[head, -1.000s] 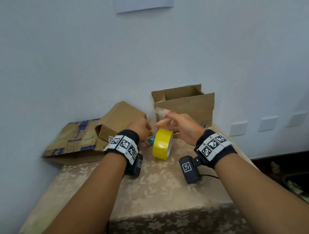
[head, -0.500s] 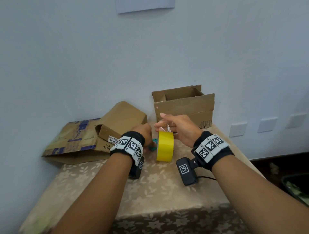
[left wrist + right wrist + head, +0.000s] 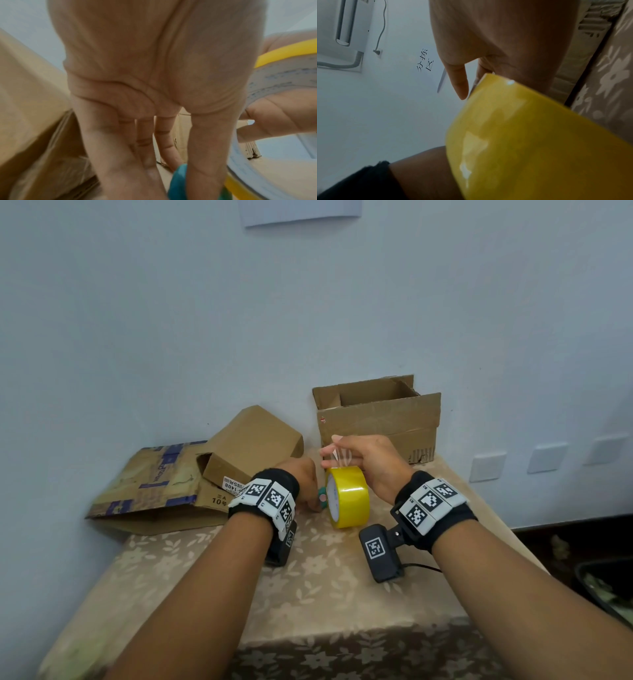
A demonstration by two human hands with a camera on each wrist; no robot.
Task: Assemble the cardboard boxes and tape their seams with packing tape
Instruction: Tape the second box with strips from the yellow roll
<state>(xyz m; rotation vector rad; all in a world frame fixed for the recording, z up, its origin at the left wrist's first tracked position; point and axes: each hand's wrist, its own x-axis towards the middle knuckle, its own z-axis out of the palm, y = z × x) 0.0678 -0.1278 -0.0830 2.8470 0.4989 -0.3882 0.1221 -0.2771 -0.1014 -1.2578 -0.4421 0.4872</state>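
A yellow packing tape roll (image 3: 348, 497) (image 3: 539, 142) stands on edge on the flowered table (image 3: 308, 587). My right hand (image 3: 364, 458) hovers over the top of the roll and pinches the clear loose tape end (image 3: 339, 455) between thumb and fingers. Just left of the roll, my left hand (image 3: 305, 486) reaches down and its fingertips (image 3: 204, 155) pinch a small teal tool (image 3: 322, 498) (image 3: 178, 180) on the table. An open cardboard box (image 3: 378, 419) stands against the wall behind the hands. A smaller box (image 3: 255, 441) lies tilted on a flattened box (image 3: 154, 486) at the left.
A pale wall (image 3: 308, 320) closes off the back of the table. Wall sockets (image 3: 486, 470) sit to the right. A dark bin (image 3: 606, 587) stands on the floor at lower right. The table's front edge (image 3: 342, 631) is near my forearms.
The right hand has come down onto the roll with the tape end, and the roll has turned to stand straighter. The left hand has closed in on the teal tool.
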